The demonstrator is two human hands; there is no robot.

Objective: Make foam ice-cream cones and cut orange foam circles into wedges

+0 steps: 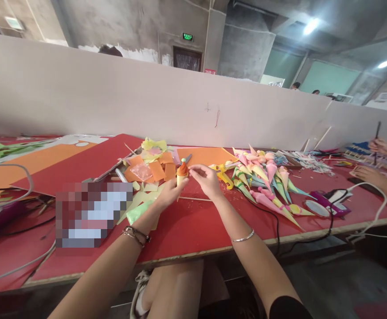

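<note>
My left hand (172, 191) is closed around a small craft ice cream cone (182, 172), upright, with an orange swirl, a pale yellow cone and a light green ball on top. Beside the swirl, on its right, my right hand (206, 178) has its thumb and fingertips pinched together; whatever is between them is too small to make out. Just right of that hand lies a yellow glue gun (225, 177). A thin stick (195, 199) rests on the red table (186, 230) below both hands.
Many pastel craft cones (269, 173) are heaped to the right. Orange sheet pieces (158, 170) and green scraps (140, 212) lie left. Black cable (276, 221) hangs over the front edge. A white partition (166, 102) stands behind. Another person's hands (369, 173) work at far right.
</note>
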